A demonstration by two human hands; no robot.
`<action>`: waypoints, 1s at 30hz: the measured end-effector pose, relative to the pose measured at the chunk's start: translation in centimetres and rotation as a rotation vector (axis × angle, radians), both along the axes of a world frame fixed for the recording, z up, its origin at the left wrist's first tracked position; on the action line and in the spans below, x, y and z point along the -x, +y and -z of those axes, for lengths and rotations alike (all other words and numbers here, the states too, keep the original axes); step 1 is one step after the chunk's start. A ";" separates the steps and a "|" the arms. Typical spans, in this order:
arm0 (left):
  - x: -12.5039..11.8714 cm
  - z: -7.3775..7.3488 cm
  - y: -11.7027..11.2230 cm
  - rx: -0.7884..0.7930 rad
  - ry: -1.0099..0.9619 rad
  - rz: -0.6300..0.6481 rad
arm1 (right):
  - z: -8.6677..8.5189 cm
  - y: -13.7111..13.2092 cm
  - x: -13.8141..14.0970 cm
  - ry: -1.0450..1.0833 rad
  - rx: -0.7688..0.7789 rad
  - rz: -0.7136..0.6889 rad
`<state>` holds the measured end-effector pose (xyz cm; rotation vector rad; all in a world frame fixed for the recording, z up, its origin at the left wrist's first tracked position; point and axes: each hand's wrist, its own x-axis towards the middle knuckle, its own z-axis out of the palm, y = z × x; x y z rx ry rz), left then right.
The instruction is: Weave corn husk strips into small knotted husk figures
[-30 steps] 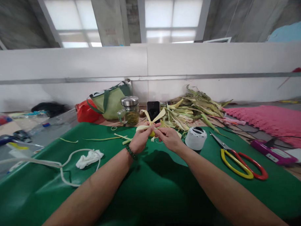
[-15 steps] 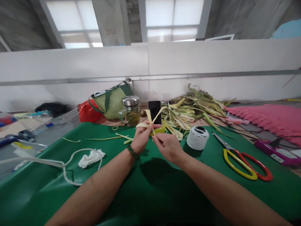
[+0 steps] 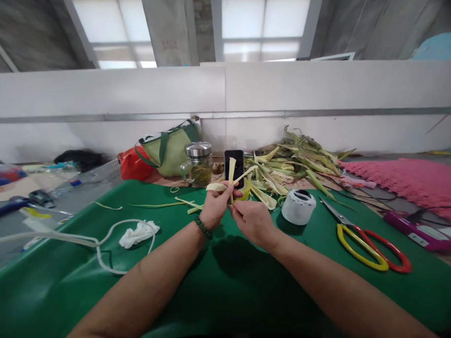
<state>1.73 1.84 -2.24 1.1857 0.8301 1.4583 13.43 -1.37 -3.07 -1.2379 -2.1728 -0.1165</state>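
Several pale yellow corn husk strips (image 3: 232, 170) cross each other and stick up from between my two hands. My left hand (image 3: 216, 204) is closed on them, thumb and fingers pinching where they cross, and one strip loops over its knuckles. Close beside it, my right hand (image 3: 254, 220) pinches the lower end of a strip. Just behind the hands a black phone (image 3: 237, 162) stands upright, partly covered by the strips, with a yellow object (image 3: 246, 189) at its foot. Both hands hover over a green mat (image 3: 221, 287).
A heap of corn husks (image 3: 303, 154) lies behind to the right. Scissors (image 3: 359, 242) with red and yellow handles and a white roll (image 3: 298, 207) are right of my hands. A glass mug (image 3: 199, 165), white cord (image 3: 107, 268) and crumpled tissue (image 3: 139, 234) lie left.
The upright strip has swung from leaning left to nearly vertical, and the other one tips further right. Both hands keep their grip; the whole view has shifted slightly.
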 end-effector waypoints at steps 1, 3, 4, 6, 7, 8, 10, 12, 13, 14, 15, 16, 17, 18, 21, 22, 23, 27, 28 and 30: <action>0.0 0.1 0.2 -0.006 0.005 -0.018 | 0.1 -0.1 0.2 -0.040 -0.033 0.015; 0.0 0.3 0.3 -0.015 0.006 -0.042 | 0.4 -0.2 0.5 -0.096 -0.069 0.030; 0.0 0.3 0.4 -0.017 0.001 -0.044 | 0.5 -0.3 0.6 -0.115 -0.078 0.031; 0.1 0.2 0.4 -0.022 0.011 -0.034 | 0.6 -0.3 0.6 -0.146 -0.081 0.038; 0.2 0.1 0.4 -0.028 0.042 -0.022 | 0.6 -0.3 0.5 -0.158 -0.080 0.043; 0.3 -0.1 0.3 -0.039 0.094 -0.012 | 0.4 -0.2 0.2 -0.154 -0.091 0.049; 0.7 -0.3 0.4 -0.079 0.240 0.020 | -0.1 0.0 -0.6 -0.091 -0.150 0.045; 1.2 -0.4 0.4 -0.118 0.413 0.077 | -0.8 0.3 -1.6 0.049 -0.245 0.011; 1.4 -0.4 0.4 -0.136 0.514 0.117 | -1.2 0.4 -2.0 0.113 -0.274 -0.009; 1.5 -0.3 0.4 -0.157 0.618 0.165 | -1.6 0.6 -2.4 0.149 -0.287 -0.020; 1.6 -0.2 0.4 -0.183 0.709 0.212 | -1.8 0.7 -2.7 0.157 -0.273 -0.030; 1.6 -0.1 0.3 -0.217 0.774 0.256 | -2.0 0.9 -2.9 0.154 -0.231 -0.041; 1.6 0.0 0.2 -0.255 0.809 0.293 | -2.1 1.1 -3.0 0.141 -0.161 -0.061; 1.6 0.1 0.1 -0.288 0.817 0.328 | -2.1 1.2 -3.1 0.132 -0.070 -0.092; 1.4 0.0 -0.3 -0.300 0.795 0.425 | -2.0 1.5 -3.2 0.228 0.163 -0.176; 1.4 -0.1 -0.4 -0.284 0.793 0.451 | -1.9 1.4 -3.3 0.292 0.191 -0.190; 1.3 -0.1 -0.5 -0.272 0.790 0.470 | -2.0 1.3 -3.3 0.354 0.194 -0.196; 1.0 -0.1 -0.6 -0.314 0.790 0.499 | -2.4 0.4 -3.1 0.457 0.117 -0.216; 1.0 0.0 -0.6 -0.324 0.801 0.505 | -2.6 0.1 -3.1 0.465 0.099 -0.219; 0.9 0.1 -0.5 -0.329 0.826 0.516 | -2.9 -0.3 -3.1 0.491 0.072 -0.228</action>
